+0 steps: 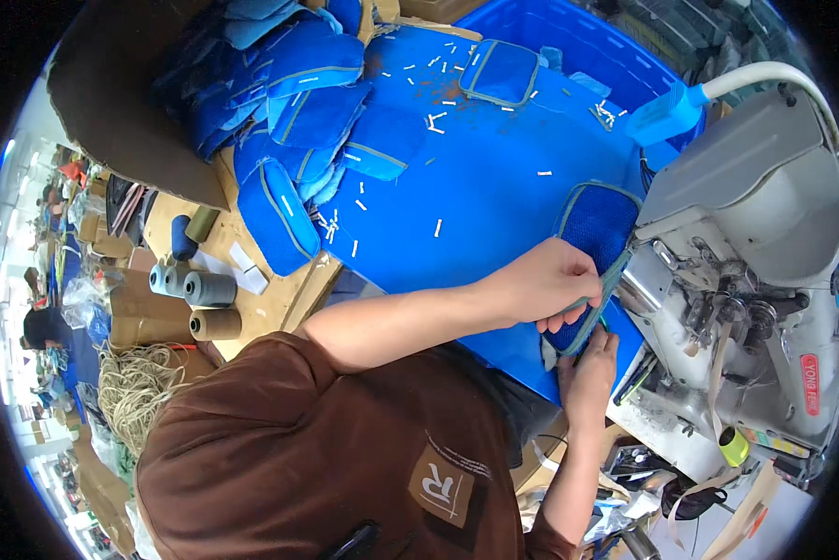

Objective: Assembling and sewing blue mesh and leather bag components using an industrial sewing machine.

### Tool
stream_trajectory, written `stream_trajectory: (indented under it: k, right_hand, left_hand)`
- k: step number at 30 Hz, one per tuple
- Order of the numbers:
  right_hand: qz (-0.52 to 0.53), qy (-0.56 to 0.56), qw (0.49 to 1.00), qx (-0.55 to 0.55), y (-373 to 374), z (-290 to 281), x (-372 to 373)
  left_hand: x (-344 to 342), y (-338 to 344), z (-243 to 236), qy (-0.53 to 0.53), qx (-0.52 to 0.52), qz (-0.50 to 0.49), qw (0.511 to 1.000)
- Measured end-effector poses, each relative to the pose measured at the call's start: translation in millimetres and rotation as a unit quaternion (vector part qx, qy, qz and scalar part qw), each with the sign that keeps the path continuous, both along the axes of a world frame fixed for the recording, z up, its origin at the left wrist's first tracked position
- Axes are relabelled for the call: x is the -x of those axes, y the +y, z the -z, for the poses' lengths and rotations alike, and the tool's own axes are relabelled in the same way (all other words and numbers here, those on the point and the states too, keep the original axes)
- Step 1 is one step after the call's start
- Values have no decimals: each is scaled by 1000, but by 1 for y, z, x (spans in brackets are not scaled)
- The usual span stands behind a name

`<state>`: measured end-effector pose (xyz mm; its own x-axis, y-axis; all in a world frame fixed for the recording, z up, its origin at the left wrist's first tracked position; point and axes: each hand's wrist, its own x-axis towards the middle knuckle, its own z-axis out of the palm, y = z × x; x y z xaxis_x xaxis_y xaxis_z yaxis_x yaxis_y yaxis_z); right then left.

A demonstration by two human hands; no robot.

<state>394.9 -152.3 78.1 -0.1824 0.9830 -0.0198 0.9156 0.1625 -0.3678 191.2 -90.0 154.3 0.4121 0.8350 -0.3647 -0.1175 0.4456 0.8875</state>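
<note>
Pinching the grey-green edging (608, 291) of a mesh-faced blue piece (601, 219), the left hand (558, 283) is curled, its fingers nearly closed. The right hand (589, 373) is at the lower end of the same piece with fingers partly bent; the fingertips are partly hidden, so whether they grip the fabric cannot be told. The mesh-faced blue piece is located immediately left of the sewing machine (765, 233), over a blue work surface (475, 205). A single blue panel (501, 73) lies to the upper left of the sewing machine, well apart from it. A pile of blue panels (312, 75) is located far left of the sewing machine, as are several thread cones (209, 289), positioned lower than the pile.
</note>
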Motion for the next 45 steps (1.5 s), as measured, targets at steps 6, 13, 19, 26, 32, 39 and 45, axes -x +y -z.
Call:
stream_trajectory:
  k: [6, 13, 19, 26, 32, 39, 45]
  right_hand:
    - [77, 313, 923, 211, -6, -14, -51]
    - [84, 494, 789, 356, -10, -104, -83]
    - [90, 419, 829, 359, 10, -113, -83]
    - [70, 355, 869, 337, 23, -133, -62]
    - [-13, 316, 882, 349, 39, -116, -56]
    - [45, 318, 899, 297, 0, -93, -46]
    - [51, 674, 677, 292, -68, -41, -30]
  left_hand:
    - [1, -11, 7, -62, -2, -32, 998]
    - [1, -14, 13, -102, -25, -35, 994]
    - [1, -13, 14, -129, -42, -36, 990]
    - [4, -15, 16, -128, -28, -23, 991]
    - [6, -18, 12, -110, -31, -13, 993]
    - [39, -22, 5, -107, 24, 59, 992]
    - [7, -6, 21, 3, -183, -60, 981]
